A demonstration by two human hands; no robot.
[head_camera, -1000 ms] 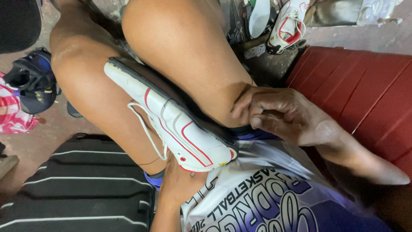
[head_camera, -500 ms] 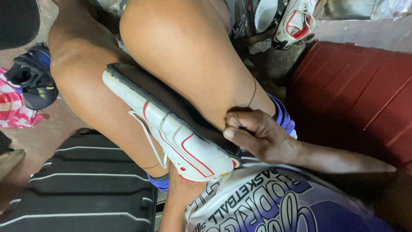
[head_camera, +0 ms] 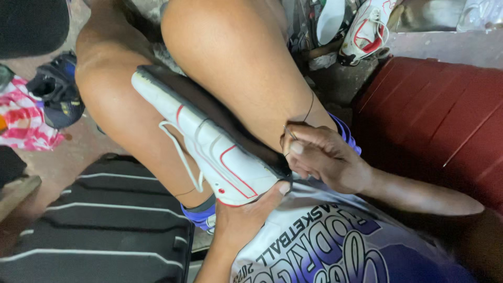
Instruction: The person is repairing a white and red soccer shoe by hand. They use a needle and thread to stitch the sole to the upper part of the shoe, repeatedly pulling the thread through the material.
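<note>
A white shoe [head_camera: 209,141] with red trim and a dark sole is clamped sole-up between my two bare knees. My left hand [head_camera: 249,209] grips its heel end from below, thumb on the edge. My right hand [head_camera: 319,157] rests against the sole edge near the heel, fingers pinched on a thin needle with a dark thread [head_camera: 309,107] that loops up across my right leg. A white lace [head_camera: 181,157] hangs loose from the shoe's side.
A black ribbed case [head_camera: 105,225] lies at the lower left. A red ridged surface [head_camera: 440,115] is on the right. More white and red shoes [head_camera: 367,29] sit at the top, a dark shoe [head_camera: 55,89] and pink cloth [head_camera: 23,118] at the left.
My right hand has drawn back from a stretched-out reach to the shoe's sole edge, now pinching the needle there. The thread now shows across my leg.
</note>
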